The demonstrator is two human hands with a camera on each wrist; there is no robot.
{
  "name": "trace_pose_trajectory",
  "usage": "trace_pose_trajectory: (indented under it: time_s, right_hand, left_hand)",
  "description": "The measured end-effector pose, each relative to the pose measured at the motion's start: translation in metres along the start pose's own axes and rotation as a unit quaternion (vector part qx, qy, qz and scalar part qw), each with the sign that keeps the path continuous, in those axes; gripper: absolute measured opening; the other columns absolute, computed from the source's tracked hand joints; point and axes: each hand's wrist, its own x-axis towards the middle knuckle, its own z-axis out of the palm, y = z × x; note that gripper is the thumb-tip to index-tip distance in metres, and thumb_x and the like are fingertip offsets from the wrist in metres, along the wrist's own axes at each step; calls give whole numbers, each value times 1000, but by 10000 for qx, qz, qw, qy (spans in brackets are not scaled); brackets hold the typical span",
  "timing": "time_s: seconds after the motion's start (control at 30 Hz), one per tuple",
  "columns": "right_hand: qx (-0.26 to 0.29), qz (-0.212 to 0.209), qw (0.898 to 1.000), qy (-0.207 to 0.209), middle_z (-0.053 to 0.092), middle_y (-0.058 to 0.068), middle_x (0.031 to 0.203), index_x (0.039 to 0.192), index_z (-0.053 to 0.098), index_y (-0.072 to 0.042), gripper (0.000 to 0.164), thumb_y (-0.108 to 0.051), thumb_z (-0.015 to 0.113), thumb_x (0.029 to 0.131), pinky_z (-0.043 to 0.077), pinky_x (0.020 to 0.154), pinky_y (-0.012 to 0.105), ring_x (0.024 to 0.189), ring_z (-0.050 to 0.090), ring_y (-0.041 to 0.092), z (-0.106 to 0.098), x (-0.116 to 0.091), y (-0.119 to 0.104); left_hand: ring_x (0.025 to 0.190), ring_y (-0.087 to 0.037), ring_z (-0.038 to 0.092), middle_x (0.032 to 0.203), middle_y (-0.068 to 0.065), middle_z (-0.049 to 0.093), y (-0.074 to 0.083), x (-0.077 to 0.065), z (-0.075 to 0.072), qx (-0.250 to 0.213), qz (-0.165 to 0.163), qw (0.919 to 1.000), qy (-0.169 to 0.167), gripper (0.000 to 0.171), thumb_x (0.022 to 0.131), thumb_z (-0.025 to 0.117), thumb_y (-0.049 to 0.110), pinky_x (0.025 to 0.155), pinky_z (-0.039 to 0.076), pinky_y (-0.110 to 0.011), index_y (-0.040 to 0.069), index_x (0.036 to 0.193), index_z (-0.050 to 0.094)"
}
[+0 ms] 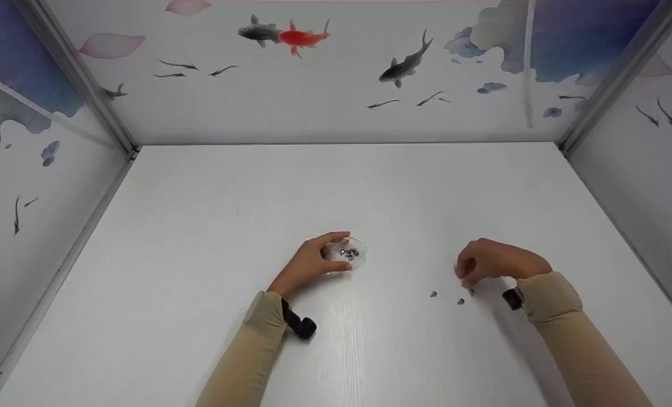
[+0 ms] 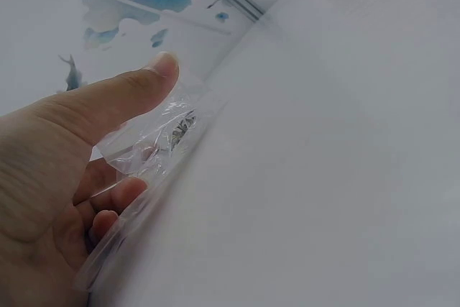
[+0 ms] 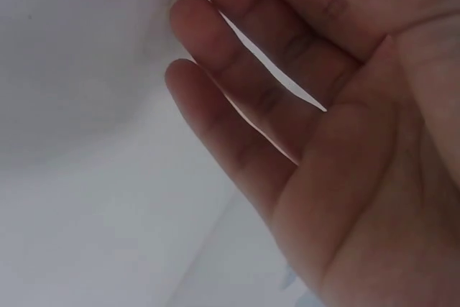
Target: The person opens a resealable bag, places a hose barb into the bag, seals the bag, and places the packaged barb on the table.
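My left hand (image 1: 308,261) grips a small clear plastic container (image 1: 360,247) from its left side, thumb on the near side and fingers on the far side. Several small shiny metal pieces (image 1: 350,254) lie inside it; in the left wrist view the clear plastic (image 2: 133,150) looks wrinkled and shiny. To the right, my right hand (image 1: 494,261) bends down to the table, its fingertips beside one small metal piece (image 1: 471,292). Two similar pieces lie nearby, one metal piece (image 1: 461,301) closer to me and another metal piece (image 1: 433,294) further left. Whether the right fingertips pinch anything is hidden.
The white table (image 1: 200,215) is bounded by a printed back wall (image 1: 324,102) with fish, and by side walls with metal corner posts. Each wrist carries a black device, the left device (image 1: 302,327) and the right device (image 1: 512,299).
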Motion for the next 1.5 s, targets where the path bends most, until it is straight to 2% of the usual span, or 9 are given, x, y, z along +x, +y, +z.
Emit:
trace_pose_trajectory:
  time_s: [0.27,0.47,0.8,1.0,1.1,1.23,1.5]
  right_hand:
    - [-74,-188,9998,61,65,-3,89,87,70,-15,7,-10,74,83,47,74,31,81,55,15,-2,2,0]
    - [-303,-161,9993,133,65,-3,93,91,71,-15,8,-9,70,86,48,77,33,86,54,15,0,8,0]
    - [-496,-211,9983,235,65,-5,94,90,71,-18,8,-10,69,87,47,80,35,89,54,15,1,12,-2]
    - [-514,-156,9984,189,65,-4,93,90,71,-16,5,-13,68,88,47,78,35,85,54,15,1,14,-4]
    - [-520,-190,9983,202,65,-3,94,92,71,-16,6,-13,67,89,47,79,35,84,54,14,0,15,-5]
    - [-514,-296,9978,307,66,-3,95,93,72,-15,8,-13,66,89,48,79,35,85,55,13,-1,17,-6]
    - [-518,-450,9967,427,67,-1,96,96,72,-13,10,-10,65,90,48,77,32,84,55,13,-6,23,-15]
  left_hand:
    - [98,-14,48,136,5,56,1,0,-1,-35,-35,10000,14,69,76,80,41,90,39,-34,28,138,53]
    - [110,-16,51,137,3,56,2,-1,-1,25,-27,10000,23,68,76,80,41,98,39,-37,27,137,54]
    - [104,-15,50,136,3,57,3,-2,-1,8,25,10000,42,68,76,80,41,96,39,-36,26,138,54]
    - [108,-12,50,136,3,57,3,-2,0,-18,67,10000,48,68,77,80,40,98,38,-35,25,137,54]
    - [93,-13,50,127,1,61,2,-2,0,4,68,10000,3,68,77,80,40,85,40,-32,25,138,54]
    - [80,-14,43,121,1,62,2,-1,0,37,81,10000,-30,68,78,79,39,74,36,-31,25,138,53]
    - [83,-14,43,128,2,60,2,-2,-1,63,88,9999,-27,68,78,79,41,76,36,-30,25,139,53]
